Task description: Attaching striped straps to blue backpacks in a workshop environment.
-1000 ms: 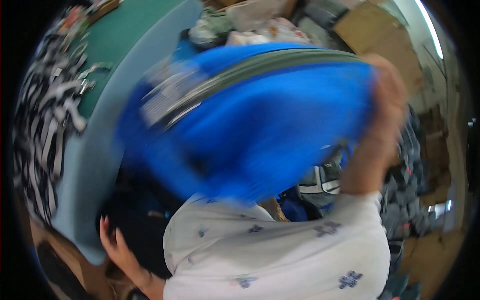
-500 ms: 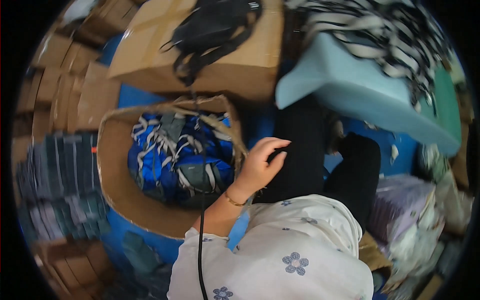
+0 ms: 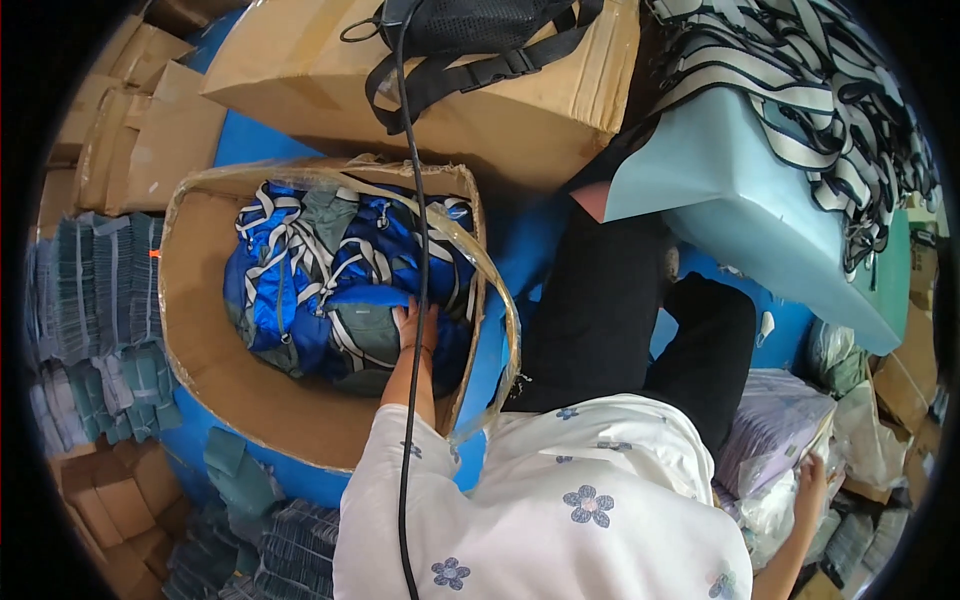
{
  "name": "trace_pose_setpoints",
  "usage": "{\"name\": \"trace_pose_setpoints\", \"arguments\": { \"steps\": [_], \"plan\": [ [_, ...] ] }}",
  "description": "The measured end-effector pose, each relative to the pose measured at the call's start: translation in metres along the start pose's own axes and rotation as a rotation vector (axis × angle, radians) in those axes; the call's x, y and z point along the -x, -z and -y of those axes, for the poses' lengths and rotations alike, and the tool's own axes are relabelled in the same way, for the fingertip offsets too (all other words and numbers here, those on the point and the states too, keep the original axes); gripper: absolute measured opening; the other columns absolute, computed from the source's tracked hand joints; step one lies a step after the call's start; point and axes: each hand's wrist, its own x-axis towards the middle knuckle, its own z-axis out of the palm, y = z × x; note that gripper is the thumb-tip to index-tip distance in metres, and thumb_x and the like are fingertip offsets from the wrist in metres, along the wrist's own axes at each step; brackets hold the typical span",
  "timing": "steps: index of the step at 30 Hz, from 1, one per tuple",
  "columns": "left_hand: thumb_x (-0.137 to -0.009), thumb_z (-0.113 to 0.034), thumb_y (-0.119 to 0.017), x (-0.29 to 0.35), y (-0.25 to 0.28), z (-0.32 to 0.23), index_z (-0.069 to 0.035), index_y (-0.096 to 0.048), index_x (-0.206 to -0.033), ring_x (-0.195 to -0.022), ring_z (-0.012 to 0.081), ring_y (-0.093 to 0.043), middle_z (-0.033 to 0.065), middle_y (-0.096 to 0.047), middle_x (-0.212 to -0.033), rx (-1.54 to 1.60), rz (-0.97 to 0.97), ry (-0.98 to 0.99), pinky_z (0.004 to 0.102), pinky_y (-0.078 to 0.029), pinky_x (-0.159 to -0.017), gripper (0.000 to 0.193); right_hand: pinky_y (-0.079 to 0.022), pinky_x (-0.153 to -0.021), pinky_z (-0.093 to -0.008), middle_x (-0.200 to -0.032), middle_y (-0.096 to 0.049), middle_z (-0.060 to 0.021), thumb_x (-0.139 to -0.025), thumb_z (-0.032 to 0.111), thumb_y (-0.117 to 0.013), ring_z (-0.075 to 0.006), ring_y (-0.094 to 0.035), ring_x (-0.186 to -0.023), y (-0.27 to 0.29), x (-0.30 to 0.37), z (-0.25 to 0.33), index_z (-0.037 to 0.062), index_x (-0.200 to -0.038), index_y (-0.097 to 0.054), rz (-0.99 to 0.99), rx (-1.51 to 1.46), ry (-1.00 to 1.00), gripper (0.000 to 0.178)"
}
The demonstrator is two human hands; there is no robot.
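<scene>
My left hand (image 3: 414, 328) reaches down into a large cardboard box (image 3: 190, 390). Its fingers, partly hidden by the folds and by a black cable (image 3: 420, 210), are closed on a blue and grey backpack (image 3: 368, 335) with pale straps. Other blue backpack parts (image 3: 270, 290) lie bunched against it; where one bag ends and another starts is hard to tell. Low on the right, my right hand (image 3: 811, 478) is beside a clear plastic bag (image 3: 775, 510) and a stack of purple sheets (image 3: 765, 425). It shows edge-on, and its grip does not show clearly.
A closed carton (image 3: 300, 70) stands beyond the box, bearing a black strapped pouch (image 3: 470, 25). Striped webbing straps (image 3: 780, 80) are heaped over light blue sheeting (image 3: 740, 170) at upper right. Bundled grey-green pieces (image 3: 95, 290) and cartons (image 3: 150, 140) line the left.
My left hand has moved from above the box's right rim down onto the backpack. My right hand has come into view at lower right. The view has shifted slightly.
</scene>
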Motion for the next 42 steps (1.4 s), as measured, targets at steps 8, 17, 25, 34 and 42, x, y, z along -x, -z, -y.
{"name": "trace_pose_setpoints", "arguments": {
  "steps": [8, 17, 25, 34, 42],
  "plan": [
    [-0.067, -0.005, -0.059, 0.079, 0.164, 0.024, -0.007, -0.060, -0.067, -0.071, 0.0377, -0.059, 0.0151, -0.059, -0.071, 0.382, -0.313, -0.339, 0.0459, -0.047, -0.060, 0.002, -0.052, -0.074, -0.0399, -0.084, -0.067, -0.0095, -0.072, 0.007, -0.071, -0.0317, -0.064, -0.081, -0.126, 0.021, 0.245, 0.0081, -0.095, -0.068, 0.433, 0.147, 1.169, 0.023],
    [-0.056, 0.002, -0.061, 0.189, 0.341, -0.090, -0.008, -0.047, -0.060, -0.056, 0.0246, -0.047, 0.0064, -0.042, -0.063, 0.798, -0.788, -0.993, 0.0361, -0.037, -0.047, 0.018, -0.038, -0.102, -0.0461, -0.133, -0.048, -0.0192, -0.060, 0.030, -0.086, -0.0367, -0.047, -0.123, -0.216, 0.069, 0.397, 0.0040, -0.137, -0.039, 0.537, -0.482, 1.717, 0.093],
    [-0.060, -0.014, -0.075, 0.217, 0.424, -0.081, -0.011, -0.067, -0.096, -0.097, 0.0320, -0.061, 0.0094, -0.063, -0.103, 0.633, -0.877, -1.063, 0.0434, -0.048, -0.084, 0.037, -0.054, -0.079, -0.0327, -0.097, -0.070, -0.0115, -0.057, 0.024, -0.087, -0.0255, -0.069, -0.083, -0.095, 0.003, 0.339, 0.0038, -0.105, -0.065, 0.555, -0.721, 1.427, 0.056],
    [-0.074, -0.003, -0.067, 0.169, 0.426, -0.114, -0.001, -0.061, -0.108, -0.104, 0.0350, -0.058, 0.0160, -0.063, -0.107, 0.594, -0.864, -0.877, 0.0419, -0.046, -0.092, 0.034, -0.038, -0.105, -0.0486, -0.136, -0.050, -0.0172, -0.091, 0.051, -0.052, -0.0355, -0.050, -0.122, -0.084, -0.114, 0.108, 0.0054, -0.139, -0.043, 0.511, -1.845, 0.619, 0.067],
    [-0.087, -0.031, -0.068, 0.014, 0.310, -0.241, -0.001, -0.047, -0.133, -0.114, 0.0262, -0.054, 0.0223, -0.054, -0.125, 1.379, -0.025, -0.599, 0.0355, -0.045, -0.096, 0.058, -0.039, -0.105, -0.0470, -0.137, -0.051, -0.0124, -0.092, 0.040, -0.057, -0.0317, -0.051, -0.121, -0.172, -0.129, 0.025, 0.0076, -0.140, -0.041, 0.681, -1.912, 0.432, 0.059]
  ]
}}
